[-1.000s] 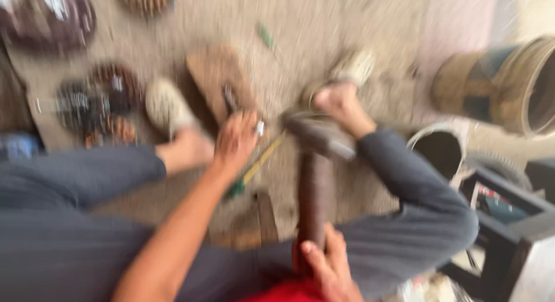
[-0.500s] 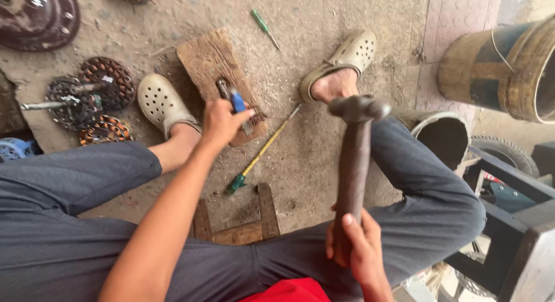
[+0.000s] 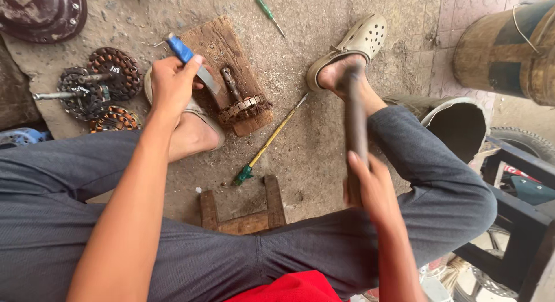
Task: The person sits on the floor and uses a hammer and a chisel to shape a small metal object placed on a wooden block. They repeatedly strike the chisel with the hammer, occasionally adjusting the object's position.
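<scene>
- Gripping the hammer [image 3: 355, 126] w/ my right hand [image 3: 370, 183], fingers clenched round the low end of the handle; head end is raised over my right foot and motion-blurred, so I can't read its face.
- My left hand [image 3: 172, 82] is closed on a blue-handled chisel [image 3: 193, 62], blade angled down-right toward the rusty toothed part w/ shaft [image 3: 240, 102] lying on the wood block [image 3: 222, 50].
- Procedure, as I judge it: seat the blade tip firmly on the part before any strike; keep my knuckles below the struck end; let the hammer fall square on the handle top, not glancing.
- Risk: the part rests loose on the block, not clamped. An off-axis hit could skid it off. My left foot sits touching the block's edge, so keep toes clear of the blade line.
- Near surface: low wooden stool frame [image 3: 243, 209] between my knees; yellow-shaft screwdriver w/ green handle [image 3: 269, 143] lies just beyond it on rough concrete floor [image 3: 324, 65], gritty w/ filings.
- Mid: wound copper stator cores [image 3: 95, 88] grouped left of the block; small green screwdriver [image 3: 269, 13] further out.
- Far: dark round housing [image 3: 40, 13] top left; rusty drum [image 3: 509, 47] and a black bucket [image 3: 457, 123] on the right, tyre and dark frame beside them.
</scene>
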